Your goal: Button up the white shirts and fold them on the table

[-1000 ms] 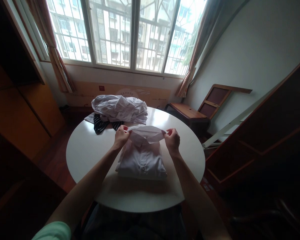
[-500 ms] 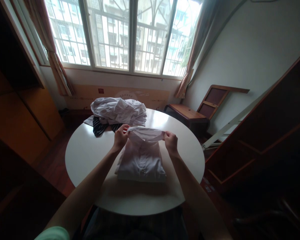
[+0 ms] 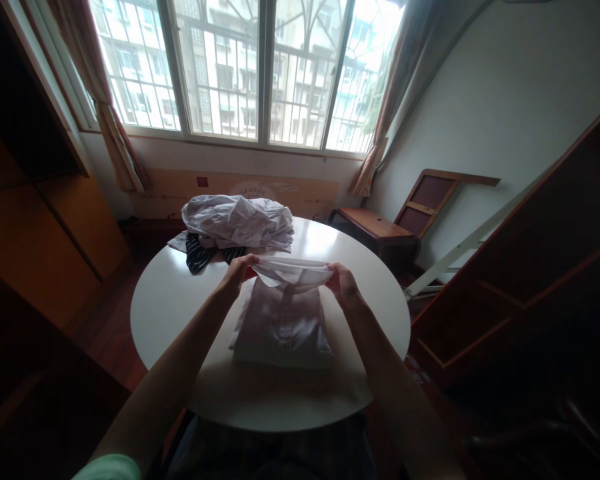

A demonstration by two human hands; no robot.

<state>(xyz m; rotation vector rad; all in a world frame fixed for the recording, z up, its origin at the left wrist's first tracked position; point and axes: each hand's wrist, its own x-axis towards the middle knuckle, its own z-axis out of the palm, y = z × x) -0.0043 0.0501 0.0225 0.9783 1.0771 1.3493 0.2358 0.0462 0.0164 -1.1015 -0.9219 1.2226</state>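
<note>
Pinching collar of folded shirt with left hand at nine o'clock and right hand at three. Laid on white table, with crumpled clothes at eleven.

Got a short mint-green sleeve on the left arm, plain fabric with a clean rounded edge. Bare from there down, left hand included, and the right hand is bare too. Dark clothing down below, honestly too shadowy to make out the cut.
</note>
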